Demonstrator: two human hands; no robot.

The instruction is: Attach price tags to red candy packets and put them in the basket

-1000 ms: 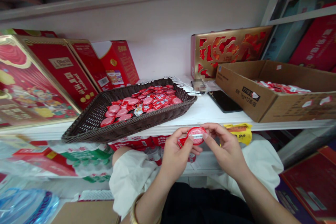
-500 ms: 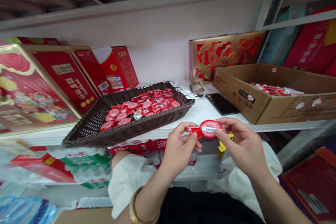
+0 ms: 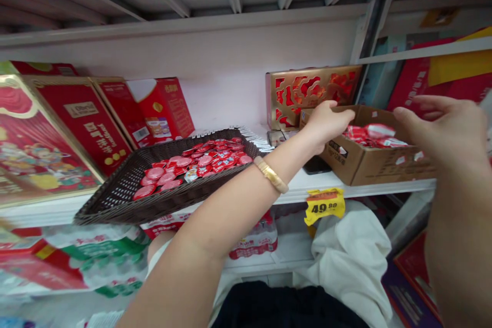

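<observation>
My left hand (image 3: 332,120) reaches over the left side of an open cardboard box (image 3: 357,166). Its fingers are apart and nothing shows in them. Inside the box lie several red and white wrapped packets (image 3: 369,136); one near the top is smeared by motion. To the right of these, my right hand (image 3: 442,123) hangs close to the camera with thumb and fingers spread, holding nothing visible. A dark woven basket (image 3: 115,210) stands on the shelf to the left. It holds a heap of round red packets (image 3: 207,159), and white strips line its back and right rims.
A dark phone (image 3: 317,165) lies beside the box, partly under my left arm. Behind stands a gold and red gift box (image 3: 313,92). Red gift cartons (image 3: 80,123) fill the left. A yellow price tag (image 3: 326,205) hangs from the shelf edge (image 3: 369,190).
Both hands have left the front of the shelf and moved right to the cardboard box. The round red packet they held between them is out of my fingers. The view has shifted slightly.
</observation>
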